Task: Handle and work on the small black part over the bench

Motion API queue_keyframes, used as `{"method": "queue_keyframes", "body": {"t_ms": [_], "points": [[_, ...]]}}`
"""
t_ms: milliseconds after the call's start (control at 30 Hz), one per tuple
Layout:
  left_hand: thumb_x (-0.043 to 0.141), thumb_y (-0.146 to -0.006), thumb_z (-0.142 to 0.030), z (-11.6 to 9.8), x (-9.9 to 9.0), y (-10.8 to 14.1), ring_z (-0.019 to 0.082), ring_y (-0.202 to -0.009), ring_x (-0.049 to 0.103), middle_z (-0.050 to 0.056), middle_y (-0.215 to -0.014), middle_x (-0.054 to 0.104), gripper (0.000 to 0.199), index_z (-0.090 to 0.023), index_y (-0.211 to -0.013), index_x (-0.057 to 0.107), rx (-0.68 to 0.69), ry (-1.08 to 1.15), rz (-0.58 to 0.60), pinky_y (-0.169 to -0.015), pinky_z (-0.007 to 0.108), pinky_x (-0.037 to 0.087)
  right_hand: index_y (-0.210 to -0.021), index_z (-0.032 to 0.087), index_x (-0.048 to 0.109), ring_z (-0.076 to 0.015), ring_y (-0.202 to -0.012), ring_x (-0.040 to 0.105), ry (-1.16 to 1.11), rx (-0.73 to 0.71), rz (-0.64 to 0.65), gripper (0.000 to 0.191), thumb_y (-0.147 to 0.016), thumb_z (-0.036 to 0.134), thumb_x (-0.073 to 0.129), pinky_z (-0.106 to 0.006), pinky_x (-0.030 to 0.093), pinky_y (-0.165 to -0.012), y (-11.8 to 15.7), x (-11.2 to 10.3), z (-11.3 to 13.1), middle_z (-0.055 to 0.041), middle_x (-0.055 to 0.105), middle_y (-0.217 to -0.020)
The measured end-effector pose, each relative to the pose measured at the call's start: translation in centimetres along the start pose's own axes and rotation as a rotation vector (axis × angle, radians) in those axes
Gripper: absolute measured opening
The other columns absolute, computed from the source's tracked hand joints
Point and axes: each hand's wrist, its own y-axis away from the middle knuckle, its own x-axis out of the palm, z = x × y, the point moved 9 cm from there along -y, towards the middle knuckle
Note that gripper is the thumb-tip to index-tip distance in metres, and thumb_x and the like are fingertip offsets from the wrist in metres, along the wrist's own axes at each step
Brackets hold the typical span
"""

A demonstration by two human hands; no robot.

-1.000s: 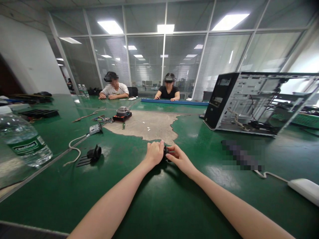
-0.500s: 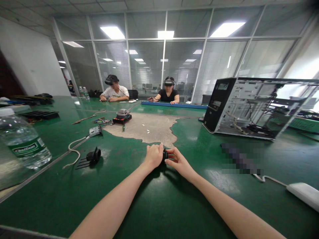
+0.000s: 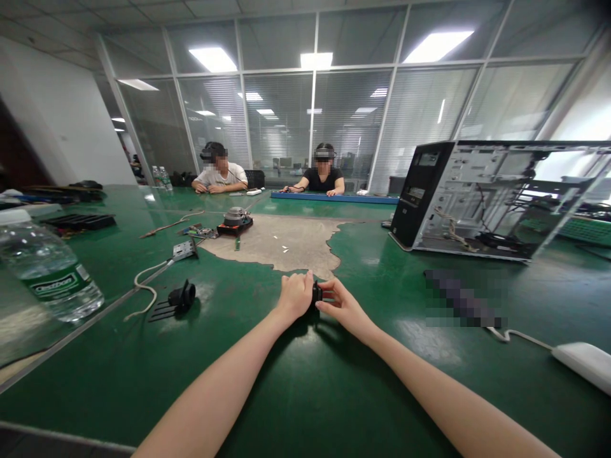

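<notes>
Green tabletop [image 3: 305, 388] is extending beneath a black part [image 3: 316, 292], which the left hand [image 3: 294, 296] is clasping, fingertips hidden, and the right hand [image 3: 341, 302] is pinching between thumb and fingers. Right of the fingers, an open computer case [image 3: 422, 197] is containing cables [image 3: 452, 230]; leftward, a bottle [image 3: 62, 283] is standing. A pixelated object [image 3: 461, 299], nearer, is defying identification.

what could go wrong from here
The black part might slip: it is small and sits between the left hand and right hand. If the left hand swings out, it could knock the finned part lying to its left. The right hand might snag the white cord lying to its right.
</notes>
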Motion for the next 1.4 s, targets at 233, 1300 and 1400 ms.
{"method": "queue_keyframes", "body": {"t_ms": [233,1300,1400], "points": [[0.008,-0.091,-0.033,-0.07,0.13,-0.05,0.019,-0.084,0.055,0.007,-0.082,0.064,0.056,-0.016,-0.076,0.059,-0.003,-0.009,0.025,-0.076,0.033,0.031,-0.097,0.021,0.048,-0.0150,-0.086,0.055,0.046,0.034,-0.074,0.031,-0.070,0.032,0.059,-0.033,0.045,-0.078,-0.25,-0.70,-0.73,-0.0039,0.054,-0.096],[0.006,-0.091,-0.035,-0.09,0.18,-0.07,0.019,-0.084,0.056,0.006,-0.082,0.065,0.058,-0.016,-0.076,0.060,0.011,-0.005,0.020,-0.075,0.033,0.031,-0.092,0.021,0.048,-0.0158,-0.091,0.054,-0.027,0.001,0.024,0.031,-0.065,0.026,0.064,-0.033,0.044,-0.081,-0.14,-0.14,-0.21,-0.0026,0.054,-0.095],[0.006,-0.091,-0.034,-0.12,0.15,-0.08,0.019,-0.084,0.056,0.006,-0.082,0.065,0.059,-0.016,-0.076,0.060,0.015,-0.007,0.022,-0.074,0.033,0.031,-0.086,0.021,0.049,-0.0146,-0.087,0.055,-0.029,-0.003,0.002,0.024,-0.067,0.027,0.062,-0.031,0.044,-0.078,-0.04,-0.33,-0.03,-0.0009,0.054,-0.090]]}}
